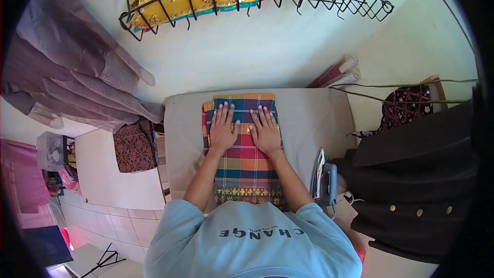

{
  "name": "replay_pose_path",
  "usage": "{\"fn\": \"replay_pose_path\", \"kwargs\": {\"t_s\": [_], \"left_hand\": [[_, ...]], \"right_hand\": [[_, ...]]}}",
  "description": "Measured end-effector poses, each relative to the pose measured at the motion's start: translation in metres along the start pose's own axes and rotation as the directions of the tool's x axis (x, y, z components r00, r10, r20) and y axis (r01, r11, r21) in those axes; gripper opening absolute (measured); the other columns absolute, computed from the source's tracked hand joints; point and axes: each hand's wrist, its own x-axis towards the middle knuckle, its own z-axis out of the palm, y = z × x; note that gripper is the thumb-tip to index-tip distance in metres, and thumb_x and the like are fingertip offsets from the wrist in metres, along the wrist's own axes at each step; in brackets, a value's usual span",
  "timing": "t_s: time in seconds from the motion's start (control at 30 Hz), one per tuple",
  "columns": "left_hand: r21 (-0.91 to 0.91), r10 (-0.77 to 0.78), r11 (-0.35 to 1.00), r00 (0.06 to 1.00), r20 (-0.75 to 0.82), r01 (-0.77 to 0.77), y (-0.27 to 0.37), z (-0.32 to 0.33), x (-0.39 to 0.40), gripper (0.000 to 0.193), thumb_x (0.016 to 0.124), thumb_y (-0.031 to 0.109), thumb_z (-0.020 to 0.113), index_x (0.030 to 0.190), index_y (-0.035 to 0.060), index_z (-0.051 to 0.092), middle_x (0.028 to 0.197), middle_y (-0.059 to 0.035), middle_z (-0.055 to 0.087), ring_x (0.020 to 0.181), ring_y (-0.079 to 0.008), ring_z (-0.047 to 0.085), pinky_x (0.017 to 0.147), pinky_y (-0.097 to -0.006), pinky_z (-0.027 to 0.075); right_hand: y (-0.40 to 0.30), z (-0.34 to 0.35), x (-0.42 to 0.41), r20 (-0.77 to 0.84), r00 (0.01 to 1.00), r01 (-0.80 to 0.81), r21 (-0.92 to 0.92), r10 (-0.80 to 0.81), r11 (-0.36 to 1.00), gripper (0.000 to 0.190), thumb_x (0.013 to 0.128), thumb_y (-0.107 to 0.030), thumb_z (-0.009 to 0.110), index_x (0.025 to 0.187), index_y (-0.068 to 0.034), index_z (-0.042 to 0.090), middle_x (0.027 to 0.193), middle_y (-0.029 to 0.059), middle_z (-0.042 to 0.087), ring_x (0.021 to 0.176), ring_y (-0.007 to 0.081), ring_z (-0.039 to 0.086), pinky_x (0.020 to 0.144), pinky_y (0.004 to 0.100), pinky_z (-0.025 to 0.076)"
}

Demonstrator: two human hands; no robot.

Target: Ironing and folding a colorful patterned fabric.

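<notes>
A folded plaid cloth (247, 162) in red, teal, orange and purple lies lengthwise on the beige padded ironing surface (316, 119). Gold patterned bands run across its middle and its near end. Both palms rest flat on the upper half of the cloth. My left hand (223, 129) lies near its left edge, fingers pointing away from me. My right hand (267, 129) lies level with it at the right side, thumb angled inward. Neither hand grips anything. An electric iron (324, 179) stands on its heel at the right edge of the surface. My torso hides the cloth's nearest end.
A black wire rack (247, 5) with folded yellow and maroon fabrics hangs on the wall ahead. Mauve garments (77, 61) hang at left, a dark garment with gold buttons (409, 177) at right. A white table (119, 187) holds a folded dark patterned cloth (135, 148).
</notes>
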Motion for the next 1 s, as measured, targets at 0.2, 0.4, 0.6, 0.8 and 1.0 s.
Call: {"fn": "replay_pose_path", "kwargs": {"t_s": [0.2,0.4,0.6,0.8,1.0], "left_hand": [[0.029,-0.077,0.997,0.997,-0.003,0.077,0.0,-0.013,-0.007,0.064,0.104,0.037,0.043,0.159,0.0054,0.031,0.168,-0.0142,0.025,0.157,-0.0322,0.018,0.127,-0.0479,0.015],[-0.03,0.194,0.981,0.979,0.065,-0.192,0.052,-0.012,-0.1,0.056,0.104,0.03,0.043,0.158,0.0142,0.037,0.165,-0.0141,0.032,0.155,-0.0345,0.022,0.126,-0.0517,0.014],[-0.061,0.135,0.989,0.99,0.042,-0.133,0.06,-0.006,-0.113,0.056,0.105,0.031,0.042,0.159,0.0188,0.035,0.165,-0.0136,0.031,0.155,-0.0339,0.022,0.126,-0.0525,0.013],[-0.055,0.164,0.986,0.974,0.155,-0.157,0.063,-0.024,-0.166,0.065,0.103,0.037,0.046,0.157,0.0026,0.034,0.167,-0.015,0.027,0.156,-0.0364,0.016,0.126,-0.0542,0.01],[0.011,0.124,0.992,0.99,0.074,-0.125,0.073,-0.015,-0.18,0.066,0.101,0.032,0.048,0.158,0.0021,0.031,0.166,-0.0166,0.028,0.156,-0.037,0.016,0.127,-0.0517,0.01]], "right_hand": [[0.002,-0.008,-0.021,0.132,0.989,-0.07,0.016,0.067,0.997,0.066,0.105,-0.043,0.044,0.157,-0.003,0.035,0.164,0.02,0.03,0.154,0.0352,0.023,0.127,0.0479,0.016],[-0.05,-0.012,-0.096,0.102,0.995,-0.015,0.076,0.008,0.997,0.06,0.103,-0.031,0.044,0.155,-0.002,0.038,0.165,0.0199,0.029,0.155,0.0364,0.022,0.127,0.0503,0.015],[-0.051,-0.016,-0.104,0.064,0.998,0.007,0.088,-0.012,0.996,0.055,0.101,-0.03,0.049,0.148,-0.001,0.047,0.162,0.0187,0.034,0.154,0.0345,0.026,0.127,0.0482,0.017],[-0.072,-0.051,-0.16,0.242,0.97,-0.053,0.115,0.023,0.992,0.062,0.102,-0.031,0.051,0.157,-0.008,0.037,0.165,0.0178,0.029,0.154,0.0392,0.022,0.125,0.0526,0.019],[-0.082,-0.044,-0.176,0.091,0.995,-0.031,0.027,0.029,0.999,0.062,0.1,-0.033,0.051,0.157,-0.011,0.039,0.164,0.0174,0.033,0.153,0.0391,0.025,0.124,0.0518,0.022]]}}
